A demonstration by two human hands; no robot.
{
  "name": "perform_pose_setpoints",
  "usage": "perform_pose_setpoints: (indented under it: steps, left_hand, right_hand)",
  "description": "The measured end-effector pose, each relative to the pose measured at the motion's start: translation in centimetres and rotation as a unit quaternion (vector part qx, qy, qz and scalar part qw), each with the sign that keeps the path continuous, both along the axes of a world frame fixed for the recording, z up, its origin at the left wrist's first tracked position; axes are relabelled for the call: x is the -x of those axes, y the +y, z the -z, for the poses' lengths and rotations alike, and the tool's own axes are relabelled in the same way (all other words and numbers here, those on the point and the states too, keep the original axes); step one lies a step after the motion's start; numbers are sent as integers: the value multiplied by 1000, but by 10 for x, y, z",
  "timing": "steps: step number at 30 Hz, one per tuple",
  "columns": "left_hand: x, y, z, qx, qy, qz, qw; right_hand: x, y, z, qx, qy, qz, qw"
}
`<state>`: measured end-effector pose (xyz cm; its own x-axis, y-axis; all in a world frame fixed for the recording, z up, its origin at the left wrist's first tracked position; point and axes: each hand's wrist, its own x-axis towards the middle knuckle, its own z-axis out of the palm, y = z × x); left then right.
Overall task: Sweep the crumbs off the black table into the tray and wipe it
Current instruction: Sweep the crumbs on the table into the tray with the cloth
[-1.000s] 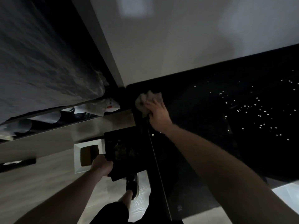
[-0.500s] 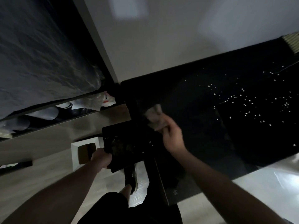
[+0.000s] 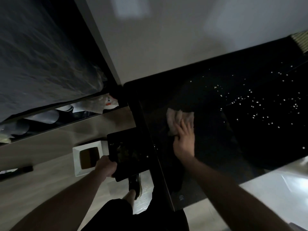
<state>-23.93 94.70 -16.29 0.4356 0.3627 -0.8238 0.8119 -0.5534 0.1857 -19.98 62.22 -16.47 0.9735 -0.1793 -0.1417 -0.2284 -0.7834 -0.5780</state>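
The black table (image 3: 216, 147) fills the right half of the view. White crumbs (image 3: 256, 104) are scattered over its far right part. My right hand (image 3: 184, 140) lies flat with straight fingers on a pale cloth (image 3: 179, 117), pressing it on the table a little in from the left edge. My left hand (image 3: 105, 165) grips the near left corner of a black tray (image 3: 128, 154), held just below the table's left edge. The tray holds dark debris and a few white crumbs.
A white square dish (image 3: 88, 155) with a brown middle lies on the floor left of the tray. My shoe (image 3: 135, 184) stands below the tray. A bed with dark bedding (image 3: 41, 64) sits at the left, with bags (image 3: 106, 102) beneath it.
My right hand went from gripping the bunched cloth over the tray at the table's edge to pressing it flat farther right on the table. The tray stays in my left hand.
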Motion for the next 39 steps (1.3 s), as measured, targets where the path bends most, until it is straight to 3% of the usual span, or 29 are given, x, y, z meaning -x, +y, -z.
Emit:
perform_pose_setpoints:
  steps: [3, 9, 11, 16, 20, 23, 26, 29, 35, 39]
  left_hand:
    - [4, 2, 2, 1, -1, 25, 1000]
    - [13, 8, 4, 7, 3, 32, 999]
    - [17, 9, -1, 7, 6, 36, 999]
    - [27, 20, -8, 8, 12, 56, 998]
    - [34, 23, -13, 26, 31, 57, 998]
    - [38, 20, -18, 30, 38, 56, 997]
    - [42, 20, -16, 34, 39, 56, 997]
    - [50, 18, -14, 17, 27, 67, 997]
    - [64, 21, -3, 28, 26, 51, 998]
    - [72, 33, 19, 34, 36, 54, 997]
  right_hand:
    - [56, 67, -12, -114, -4, -5, 993]
    - [113, 132, -39, -247, 103, -34, 963]
    - [121, 130, -46, -285, 127, -7, 950]
    - [123, 85, -79, -333, 48, 137, 932]
    - [104, 7, -100, -267, -61, 185, 944]
    - [93, -49, -100, -162, -72, 135, 975]
    - [93, -79, -75, -58, 6, 66, 996]
    - [114, -69, -43, 47, 143, -7, 989]
    - [107, -58, -34, 33, 124, 73, 989]
    - [96, -64, -17, 66, 183, 98, 976]
